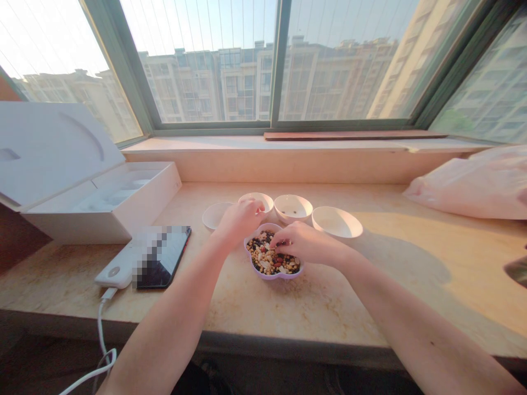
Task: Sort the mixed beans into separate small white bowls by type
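A lilac scalloped bowl is filled with mixed beans and nuts: black, yellow, reddish and pale pieces. Fingers of my right hand are bent together at the mix's surface; whatever lies between the fingertips is too small to name. My left hand hovers at the near rim of a white bowl in the back row, fingers curled and closed, their contents hidden. To its right, another white bowl contains a few dark pieces. White bowls stand at the row's left end and right end.
On the left, a white power bank with a white cable lies beside a black phone. Behind them stands an open white box. A pale plastic bag rests at the right, below the window.
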The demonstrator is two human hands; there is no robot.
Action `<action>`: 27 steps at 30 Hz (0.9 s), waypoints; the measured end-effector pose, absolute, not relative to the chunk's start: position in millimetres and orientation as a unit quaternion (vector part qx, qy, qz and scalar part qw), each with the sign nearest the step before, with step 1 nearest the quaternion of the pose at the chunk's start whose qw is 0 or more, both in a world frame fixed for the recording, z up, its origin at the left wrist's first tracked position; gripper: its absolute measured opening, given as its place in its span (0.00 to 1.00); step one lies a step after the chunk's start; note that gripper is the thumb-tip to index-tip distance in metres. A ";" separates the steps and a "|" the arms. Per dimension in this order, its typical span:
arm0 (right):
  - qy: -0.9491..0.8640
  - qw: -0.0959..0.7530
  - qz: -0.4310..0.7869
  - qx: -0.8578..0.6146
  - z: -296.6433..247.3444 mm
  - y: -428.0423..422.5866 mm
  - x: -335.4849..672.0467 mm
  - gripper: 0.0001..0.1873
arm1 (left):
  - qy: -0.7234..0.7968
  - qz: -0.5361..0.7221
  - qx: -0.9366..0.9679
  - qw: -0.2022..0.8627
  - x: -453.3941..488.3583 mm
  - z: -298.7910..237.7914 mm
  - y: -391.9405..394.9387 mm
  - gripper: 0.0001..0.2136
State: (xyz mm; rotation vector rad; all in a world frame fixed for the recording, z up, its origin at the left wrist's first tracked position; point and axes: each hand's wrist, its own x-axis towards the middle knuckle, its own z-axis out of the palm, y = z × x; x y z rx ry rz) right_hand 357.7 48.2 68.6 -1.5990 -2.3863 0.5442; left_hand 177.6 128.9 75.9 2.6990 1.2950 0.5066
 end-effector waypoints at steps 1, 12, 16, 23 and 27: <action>-0.812 0.107 0.184 -0.544 68.9 47.8 357.8 0.13 | 0.427 0.164 0.887 0.055 177.2 76.4 128.9 0.14; -0.766 0.192 0.238 -0.566 68.0 51.9 363.0 0.14 | 0.398 0.171 0.898 0.071 179.3 77.1 128.3 0.14; -0.759 0.241 0.218 -0.564 67.4 56.2 367.1 0.16 | 0.369 0.157 0.912 0.089 178.6 77.5 128.3 0.14; -0.703 0.312 0.046 -0.637 59.0 75.7 388.7 0.15 | 0.296 0.084 0.938 0.162 187.2 73.4 117.4 0.13; -0.682 0.278 -0.012 -0.676 49.6 85.4 401.7 0.16 | 0.265 0.038 0.949 0.164 192.0 68.9 110.7 0.17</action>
